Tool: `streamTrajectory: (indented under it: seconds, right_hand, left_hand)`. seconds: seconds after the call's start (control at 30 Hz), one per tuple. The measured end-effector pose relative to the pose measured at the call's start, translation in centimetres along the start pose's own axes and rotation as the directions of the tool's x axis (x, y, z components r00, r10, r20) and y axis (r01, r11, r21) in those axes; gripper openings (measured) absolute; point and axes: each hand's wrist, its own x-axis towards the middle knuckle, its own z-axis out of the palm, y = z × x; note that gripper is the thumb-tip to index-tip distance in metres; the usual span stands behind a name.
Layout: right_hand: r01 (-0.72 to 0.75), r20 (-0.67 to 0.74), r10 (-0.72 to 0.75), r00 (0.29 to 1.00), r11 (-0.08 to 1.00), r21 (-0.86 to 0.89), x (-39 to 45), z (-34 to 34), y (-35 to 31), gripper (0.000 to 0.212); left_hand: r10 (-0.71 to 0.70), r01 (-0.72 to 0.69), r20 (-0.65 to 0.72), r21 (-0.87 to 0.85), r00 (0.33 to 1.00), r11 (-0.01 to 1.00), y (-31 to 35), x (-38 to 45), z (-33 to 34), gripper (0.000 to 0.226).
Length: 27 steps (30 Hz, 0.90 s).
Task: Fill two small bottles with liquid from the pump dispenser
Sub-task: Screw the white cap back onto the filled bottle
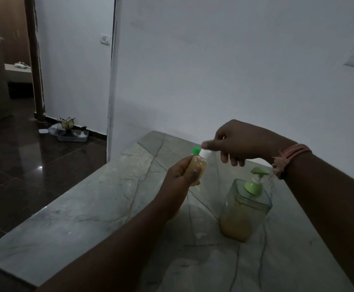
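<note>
pump dispenser (245,209) beside marble counter (87,207)

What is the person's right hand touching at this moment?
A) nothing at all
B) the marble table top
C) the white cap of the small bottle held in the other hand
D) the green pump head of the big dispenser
C: the right hand pinches the white cap on the small bottle that the left hand holds, while the pump dispenser stands untouched on the table.
</note>
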Motion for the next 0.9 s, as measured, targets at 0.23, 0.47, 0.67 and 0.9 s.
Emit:
streamTrajectory:
  seconds: [0.23,0.47,0.67,0.9]
  right_hand:
    - [0.056,0.007,-0.056,0.998,0.998,0.024,0.2,1.5,-0.3,0.035]
    - [0.087,0.066,-0.084,0.994,0.995,-0.052,0.2,0.5,-0.5,0.038]
    - [0.133,0.052,-0.131,0.99,0.99,-0.04,0.5,0.9,-0.2,0.032]
    - [0.324,-0.061,-0.391,0.918,0.832,-0.45,-0.2,2.4,-1.3,0.059]
  left_hand:
    - [-0.005,0.005,0.002,-0.018,1.0,1.0,0.2,-0.1,0.0,0.039]
    - [-0.024,0.025,0.02,-0.031,1.0,0.999,0.7,-0.3,0.2,0.043]
    - [-0.076,0.084,0.06,-0.125,0.995,0.989,1.0,-0.7,0.3,0.05]
    - [-0.271,0.287,0.098,-0.365,0.958,0.886,1.7,-0.8,0.4,0.076]
